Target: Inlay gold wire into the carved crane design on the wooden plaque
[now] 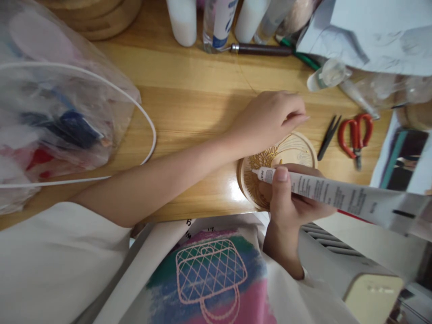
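A round wooden plaque (245, 184) with gold relief lines lies near the table's front edge. My left hand (266, 121) reaches across from the left and rests over its far rim, the fingers curled and pressed together; anything between them is too small or hidden to name. A thin gold thread runs on the table just beyond this hand. Below the plaque, my right hand (292, 198) is closed around a long white tube (340, 195). The tube's narrow nozzle points left over the gold pattern.
Red-handled cutters (355, 137) and black tweezers (328, 138) lie right of the plaque. White bottles (182, 22), a dark-handled tool (261, 49) and papers (381, 36) line the back. At left are a plastic bag (67, 103) and a white cable (148, 119).
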The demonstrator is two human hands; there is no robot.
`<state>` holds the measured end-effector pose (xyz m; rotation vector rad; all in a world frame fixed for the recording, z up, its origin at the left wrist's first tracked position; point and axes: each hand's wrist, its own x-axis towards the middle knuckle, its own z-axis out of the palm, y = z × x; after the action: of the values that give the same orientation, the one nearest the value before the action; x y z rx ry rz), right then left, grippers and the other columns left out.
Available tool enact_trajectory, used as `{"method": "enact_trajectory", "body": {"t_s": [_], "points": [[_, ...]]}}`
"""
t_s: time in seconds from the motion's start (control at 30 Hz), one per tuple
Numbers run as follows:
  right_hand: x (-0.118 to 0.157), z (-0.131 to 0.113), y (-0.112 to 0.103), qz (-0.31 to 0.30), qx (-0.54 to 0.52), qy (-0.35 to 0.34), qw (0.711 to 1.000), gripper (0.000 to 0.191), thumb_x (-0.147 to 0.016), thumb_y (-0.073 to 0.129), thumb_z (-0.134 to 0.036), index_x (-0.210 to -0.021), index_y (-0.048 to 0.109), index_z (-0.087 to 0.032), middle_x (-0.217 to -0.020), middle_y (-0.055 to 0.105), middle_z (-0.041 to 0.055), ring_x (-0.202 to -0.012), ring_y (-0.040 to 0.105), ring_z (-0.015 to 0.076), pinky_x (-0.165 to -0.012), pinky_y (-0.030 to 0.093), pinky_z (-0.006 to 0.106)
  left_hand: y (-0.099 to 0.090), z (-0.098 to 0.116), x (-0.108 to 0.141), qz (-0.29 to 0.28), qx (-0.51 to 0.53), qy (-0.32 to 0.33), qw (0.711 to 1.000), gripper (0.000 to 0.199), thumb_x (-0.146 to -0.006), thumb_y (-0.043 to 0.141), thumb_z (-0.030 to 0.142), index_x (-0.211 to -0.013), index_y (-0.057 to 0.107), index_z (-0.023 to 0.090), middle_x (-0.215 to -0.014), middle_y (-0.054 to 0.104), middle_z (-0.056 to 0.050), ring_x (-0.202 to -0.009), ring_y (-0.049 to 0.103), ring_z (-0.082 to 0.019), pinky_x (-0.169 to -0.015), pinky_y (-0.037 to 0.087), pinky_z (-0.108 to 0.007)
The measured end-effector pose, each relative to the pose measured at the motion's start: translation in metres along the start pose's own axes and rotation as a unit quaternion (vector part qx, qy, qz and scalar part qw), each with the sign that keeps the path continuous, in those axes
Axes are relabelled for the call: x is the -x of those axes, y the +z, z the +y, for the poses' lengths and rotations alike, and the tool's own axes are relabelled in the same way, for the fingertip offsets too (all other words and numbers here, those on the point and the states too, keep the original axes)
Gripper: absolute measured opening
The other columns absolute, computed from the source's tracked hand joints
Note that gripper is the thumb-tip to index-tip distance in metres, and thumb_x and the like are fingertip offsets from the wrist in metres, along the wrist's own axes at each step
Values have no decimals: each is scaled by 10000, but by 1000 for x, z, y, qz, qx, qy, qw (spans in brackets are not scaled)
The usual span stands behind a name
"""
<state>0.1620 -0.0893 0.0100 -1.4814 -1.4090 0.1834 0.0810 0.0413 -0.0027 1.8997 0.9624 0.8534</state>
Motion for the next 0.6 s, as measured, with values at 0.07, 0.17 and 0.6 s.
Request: {"method": "enact_trajectory", "body": {"t_s": [0.07,0.17,0.6], "points": [[0,1,1,-5,-7,-1,1000,56,-812,698,-167,-847,709,-209,-710,697,-18,-585,613,104,-528,473,246,0,0,0,0,1,-2,1000,220,-912,606,269,-708,663,210,-773,708,-20,-721,633,-157,-703,420,-303],[0,2,1,-6,-2,-3,1000,67,-802,700,-148,-837,702,-205,-710,699,-21,-576,611,99,-516,467,235,0,0,0,-3,-2,-6,1000,216,-915,604,273,-720,669,206,-782,708,-21,-723,630,-152,-704,419,-300],[-2,0,1,84,-51,76,992,101,-799,727,-288,-737,710,-211,-643,663,-25,-501,561,91,-467,433,241,2,-3,4,22,19,4,1000,185,-903,620,253,-766,713,171,-778,704,-27,-741,645,-163,-710,457,-295]]}}
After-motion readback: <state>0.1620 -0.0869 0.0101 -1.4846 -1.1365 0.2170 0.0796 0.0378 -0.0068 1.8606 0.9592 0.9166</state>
